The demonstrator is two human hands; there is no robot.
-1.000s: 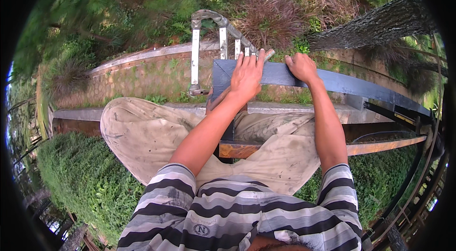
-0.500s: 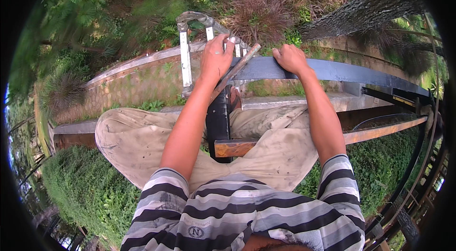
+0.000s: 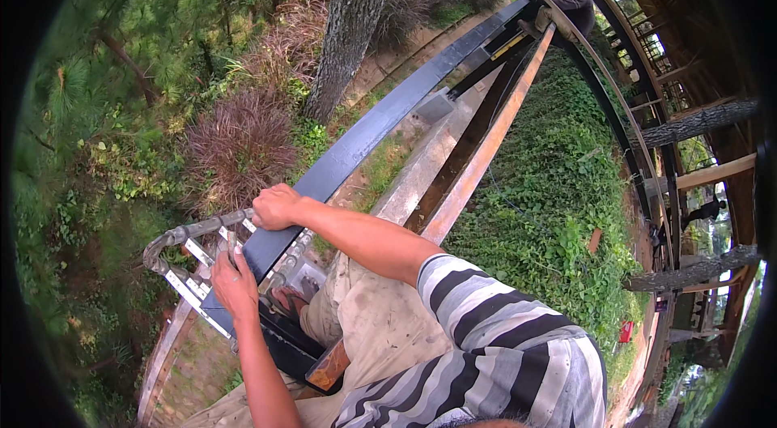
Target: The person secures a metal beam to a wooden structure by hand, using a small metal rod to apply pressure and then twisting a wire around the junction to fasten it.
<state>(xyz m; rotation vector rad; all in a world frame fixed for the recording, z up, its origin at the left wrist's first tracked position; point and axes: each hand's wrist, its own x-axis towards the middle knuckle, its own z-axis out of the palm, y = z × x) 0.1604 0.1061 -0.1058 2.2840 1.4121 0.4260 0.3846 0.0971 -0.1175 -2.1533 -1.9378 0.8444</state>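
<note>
Dark beam (image 3: 364,136), slanting away up and right. Nearest, the left hand (image 3: 235,281) is at its near end beside a ladder (image 3: 206,226); its grip I cannot tell. Just beyond, the right hand (image 3: 275,208) clamps its edge. The step seems steadying; shifting it would call for support beside the distant co-worker (image 3: 578,11) too

I'm watching a long blue-grey beam (image 3: 356,144) running from lower left to upper right of the frame; my right hand (image 3: 275,207) is resting on it, my left hand (image 3: 235,281) lying over its lower-left end.
</note>
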